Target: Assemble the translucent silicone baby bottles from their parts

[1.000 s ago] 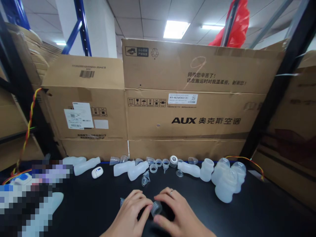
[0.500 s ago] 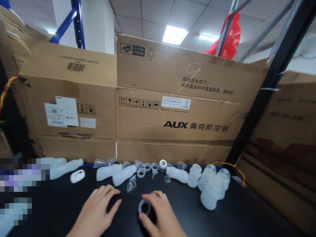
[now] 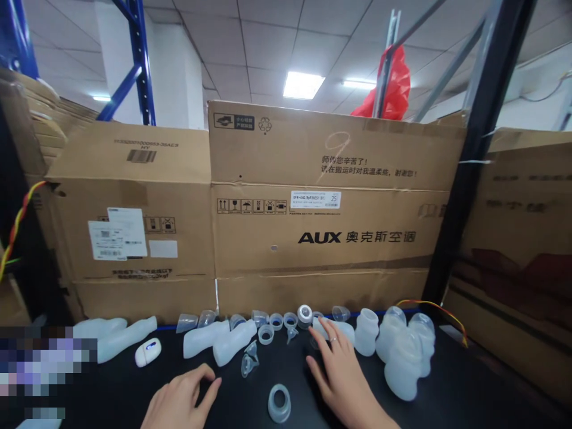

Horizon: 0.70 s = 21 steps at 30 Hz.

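Head view: a black table (image 3: 469, 387) stood before stacked cardboard boxes (image 3: 322, 214).
Right hand (image 3: 339, 372): lay flat, fingers spread and holding nothing, reaching toward a translucent bottle lying on its side (image 3: 345, 329), fingertips at or just short of it; contact could not be told.
Left hand (image 3: 181, 402): rested palm down on the table, fingers loose, gripping nothing.
Collar ring (image 3: 279, 403): a translucent ring lay alone on the table between the two hands, touching neither.
Small funnel piece (image 3: 248, 362): lay just beyond the left hand.
Back row: bottles on their sides (image 3: 232, 341), small rings (image 3: 266, 333) and upright bottles (image 3: 402, 360) at the right.
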Available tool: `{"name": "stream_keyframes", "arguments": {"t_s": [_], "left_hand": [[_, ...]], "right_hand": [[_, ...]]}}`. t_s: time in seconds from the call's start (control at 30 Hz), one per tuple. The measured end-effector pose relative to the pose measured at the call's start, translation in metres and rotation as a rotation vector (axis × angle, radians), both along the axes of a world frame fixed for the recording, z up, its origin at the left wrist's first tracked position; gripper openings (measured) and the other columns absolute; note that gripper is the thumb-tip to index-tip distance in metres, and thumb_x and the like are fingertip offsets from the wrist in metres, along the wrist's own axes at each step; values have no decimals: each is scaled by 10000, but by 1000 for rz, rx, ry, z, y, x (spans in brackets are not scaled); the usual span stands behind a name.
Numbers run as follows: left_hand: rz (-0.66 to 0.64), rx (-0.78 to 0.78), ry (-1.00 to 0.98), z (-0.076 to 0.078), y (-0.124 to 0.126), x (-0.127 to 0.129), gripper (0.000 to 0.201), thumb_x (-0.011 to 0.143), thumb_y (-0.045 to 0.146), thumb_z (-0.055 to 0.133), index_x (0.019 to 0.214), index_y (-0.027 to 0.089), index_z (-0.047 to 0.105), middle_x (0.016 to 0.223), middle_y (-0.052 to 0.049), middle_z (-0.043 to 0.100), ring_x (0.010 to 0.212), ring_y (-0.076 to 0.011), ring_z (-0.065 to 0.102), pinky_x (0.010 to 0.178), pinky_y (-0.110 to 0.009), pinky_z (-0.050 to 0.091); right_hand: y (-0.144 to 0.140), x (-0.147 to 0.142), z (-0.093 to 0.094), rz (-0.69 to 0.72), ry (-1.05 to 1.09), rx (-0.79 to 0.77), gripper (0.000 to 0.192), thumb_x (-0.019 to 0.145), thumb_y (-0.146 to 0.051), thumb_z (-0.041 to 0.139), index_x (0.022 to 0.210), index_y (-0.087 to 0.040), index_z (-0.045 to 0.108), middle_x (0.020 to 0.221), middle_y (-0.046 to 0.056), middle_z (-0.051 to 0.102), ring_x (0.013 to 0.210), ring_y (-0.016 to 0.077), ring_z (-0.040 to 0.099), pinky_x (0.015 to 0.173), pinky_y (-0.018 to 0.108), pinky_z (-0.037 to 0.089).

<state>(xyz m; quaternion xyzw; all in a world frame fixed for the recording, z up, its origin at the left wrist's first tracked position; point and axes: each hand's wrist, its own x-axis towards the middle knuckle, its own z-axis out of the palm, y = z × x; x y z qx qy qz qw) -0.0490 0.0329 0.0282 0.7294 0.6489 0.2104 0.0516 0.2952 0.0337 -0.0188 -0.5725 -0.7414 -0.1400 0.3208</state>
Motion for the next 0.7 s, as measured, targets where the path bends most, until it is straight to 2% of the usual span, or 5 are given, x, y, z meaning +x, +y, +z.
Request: {"name": "stream_keyframes", "arguments": {"t_s": [0.1, 0.27, 0.4, 0.57, 0.7], "left_hand": [[3, 12, -138, 2, 2, 5, 369, 920, 488, 483, 795, 265, 750, 494, 65, 351, 503, -169, 509, 566, -233, 324], [-106, -49, -562, -2, 10, 20, 653, 787, 803, 561, 856, 186, 766, 568, 97, 195, 530, -131, 274, 566, -240, 251], [-231, -113, -624, -10, 13, 38, 710, 777, 847, 555, 832, 176, 781, 581, 72, 318, 569, -137, 318, 573, -246, 278], [-352, -20, -389, -25, 8, 42, 397, 955, 521, 539, 843, 228, 782, 622, 22, 577, 545, -135, 479, 561, -238, 342], [-521, 102, -214, -19, -4, 28, 203, 971, 348, 572, 940, 289, 763, 759, 18, 702, 627, -138, 628, 594, -216, 445]], "right_hand": [[12, 15, -9, -87, -68, 48, 565, 981, -283, 581, 1537, -240, 490, 1634, 159, 438, 1521, 387, 382, 1185, 599, 405], [16, 17, -5, -117, -178, 33, 503, 963, -211, 577, 1448, -341, 594, 1559, 130, 535, 1412, 377, 517, 1122, 604, 425], [8, 13, 14, -163, -189, 11, 364, 965, -173, 562, 1224, -358, 741, 1392, 141, 639, 1259, 373, 589, 979, 565, 476], [8, 17, 20, -161, -167, -5, 418, 944, -102, 567, 1160, -388, 781, 1282, 128, 661, 1147, 345, 600, 907, 478, 475], [13, 21, 16, -150, -138, -22, 397, 969, -137, 578, 1093, -430, 814, 1268, 104, 656, 1085, 333, 596, 860, 455, 467]]}}
